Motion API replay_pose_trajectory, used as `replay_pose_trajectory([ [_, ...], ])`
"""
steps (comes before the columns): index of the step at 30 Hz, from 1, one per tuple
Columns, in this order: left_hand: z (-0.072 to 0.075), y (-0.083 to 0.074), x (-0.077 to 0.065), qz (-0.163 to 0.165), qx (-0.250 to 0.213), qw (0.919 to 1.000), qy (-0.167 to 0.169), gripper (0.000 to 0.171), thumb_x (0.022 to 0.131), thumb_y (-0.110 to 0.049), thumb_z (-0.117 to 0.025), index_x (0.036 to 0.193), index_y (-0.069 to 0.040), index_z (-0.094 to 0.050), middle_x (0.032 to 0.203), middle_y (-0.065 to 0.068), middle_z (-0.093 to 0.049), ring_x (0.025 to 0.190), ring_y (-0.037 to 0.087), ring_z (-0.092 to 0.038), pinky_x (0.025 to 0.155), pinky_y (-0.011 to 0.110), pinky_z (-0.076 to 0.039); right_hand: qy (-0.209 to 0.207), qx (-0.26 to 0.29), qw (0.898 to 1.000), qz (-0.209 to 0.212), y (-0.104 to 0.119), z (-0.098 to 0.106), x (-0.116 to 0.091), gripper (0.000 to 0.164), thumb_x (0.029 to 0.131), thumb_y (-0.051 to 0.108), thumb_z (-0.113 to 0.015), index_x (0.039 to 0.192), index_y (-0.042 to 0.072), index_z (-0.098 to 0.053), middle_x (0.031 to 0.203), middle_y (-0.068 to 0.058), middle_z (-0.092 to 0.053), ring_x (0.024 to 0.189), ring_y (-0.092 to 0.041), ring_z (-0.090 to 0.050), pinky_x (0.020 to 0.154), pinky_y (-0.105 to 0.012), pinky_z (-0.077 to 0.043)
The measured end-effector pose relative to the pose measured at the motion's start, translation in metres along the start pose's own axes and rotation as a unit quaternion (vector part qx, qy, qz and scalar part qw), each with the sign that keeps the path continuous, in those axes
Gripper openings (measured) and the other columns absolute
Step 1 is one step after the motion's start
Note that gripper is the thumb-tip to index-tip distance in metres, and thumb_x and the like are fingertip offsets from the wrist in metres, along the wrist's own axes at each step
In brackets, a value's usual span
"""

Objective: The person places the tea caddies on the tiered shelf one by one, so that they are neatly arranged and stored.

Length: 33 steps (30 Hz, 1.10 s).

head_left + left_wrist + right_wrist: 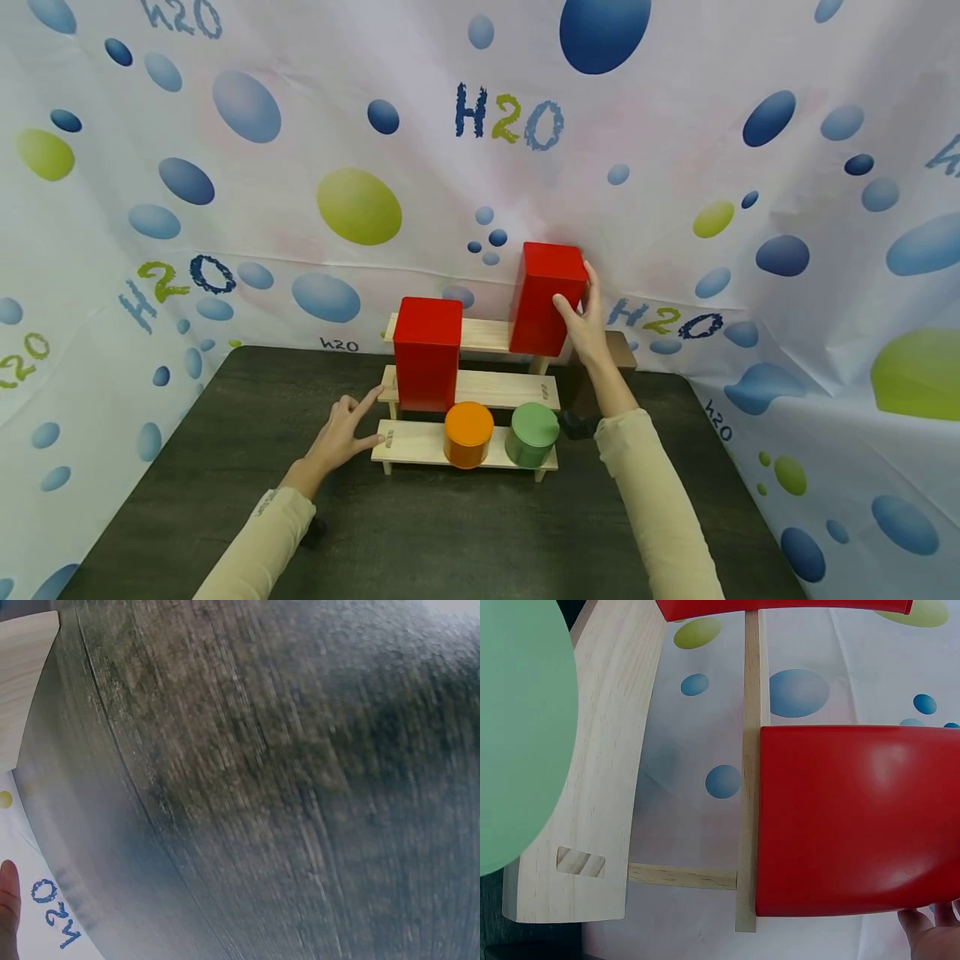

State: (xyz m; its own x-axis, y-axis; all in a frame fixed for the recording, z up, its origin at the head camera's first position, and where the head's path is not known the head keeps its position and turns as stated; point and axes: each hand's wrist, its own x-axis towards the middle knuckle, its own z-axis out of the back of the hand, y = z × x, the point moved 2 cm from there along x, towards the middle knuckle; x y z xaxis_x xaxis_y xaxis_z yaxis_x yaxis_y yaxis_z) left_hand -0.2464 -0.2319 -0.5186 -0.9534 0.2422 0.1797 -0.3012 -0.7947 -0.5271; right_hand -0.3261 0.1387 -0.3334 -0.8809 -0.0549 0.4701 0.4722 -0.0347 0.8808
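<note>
A tall red box (549,292) stands on the right end of the top shelf of a wooden tiered rack (427,440), tilted slightly in the head view. My right hand (587,321) grips its upper part, thumb on the near face and fingers round the right side. In the right wrist view that red box (859,821) sits against the top shelf, fingertips at its edge. My left hand (341,435) touches the left ends of the lower two shelves with forefinger and thumb spread. A second red box (427,354) stands on the middle shelf, left.
On the bottom shelf stand an orange cylinder (468,435) and a green cylinder (532,436). Behind my right forearm is a brown box (621,352), partly hidden. The rack stands on a dark table (450,533) before a patterned white curtain (480,192).
</note>
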Motion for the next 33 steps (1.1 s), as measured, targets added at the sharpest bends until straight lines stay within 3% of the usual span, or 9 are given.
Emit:
replay_pose_trajectory([
  [12,0.0,-0.003,0.0,-0.01,-0.001,0.9999,-0.004,0.085,0.076,-0.026,-0.075,0.145,-0.025,-0.025,0.091,0.007,-0.029,0.081,0.023,-0.029,0.052,0.027,-0.029,0.008,0.003,1.0,-0.002,-0.001,0.003,0.001,0.07,0.089,0.001,-0.05,0.145,0.004,-0.008,0.141,-0.019,-0.027,0.125,-0.033,-0.03,0.1,-0.053,-0.029],
  [19,0.002,-0.002,0.001,-0.003,0.006,1.0,0.0,0.086,0.076,-0.026,-0.074,0.145,-0.027,-0.023,0.093,0.009,-0.031,0.082,0.024,-0.03,0.051,0.027,-0.03,0.01,0.017,1.0,0.002,-0.001,0.006,0.0,0.07,0.089,-0.005,-0.047,0.145,0.001,-0.007,0.144,-0.02,-0.022,0.13,-0.034,-0.024,0.102,-0.054,-0.025],
  [29,0.002,-0.002,0.001,-0.008,0.006,1.0,0.001,0.085,0.077,-0.027,-0.074,0.145,-0.027,-0.023,0.092,0.009,-0.03,0.082,0.024,-0.03,0.052,0.028,-0.03,0.002,0.006,1.0,-0.001,-0.008,0.017,-0.013,0.069,0.089,-0.004,-0.048,0.145,-0.001,-0.008,0.148,-0.018,-0.017,0.135,-0.034,-0.018,0.105,-0.055,-0.016],
  [33,0.002,-0.002,0.0,-0.005,0.006,1.0,0.002,0.085,0.077,-0.027,-0.074,0.145,-0.027,-0.023,0.092,0.009,-0.031,0.083,0.025,-0.03,0.051,0.027,-0.03,0.004,0.003,1.0,-0.013,-0.013,0.023,-0.019,0.067,0.09,-0.006,-0.047,0.144,-0.004,-0.008,0.147,-0.022,-0.015,0.134,-0.038,-0.016,0.105,-0.055,-0.014],
])
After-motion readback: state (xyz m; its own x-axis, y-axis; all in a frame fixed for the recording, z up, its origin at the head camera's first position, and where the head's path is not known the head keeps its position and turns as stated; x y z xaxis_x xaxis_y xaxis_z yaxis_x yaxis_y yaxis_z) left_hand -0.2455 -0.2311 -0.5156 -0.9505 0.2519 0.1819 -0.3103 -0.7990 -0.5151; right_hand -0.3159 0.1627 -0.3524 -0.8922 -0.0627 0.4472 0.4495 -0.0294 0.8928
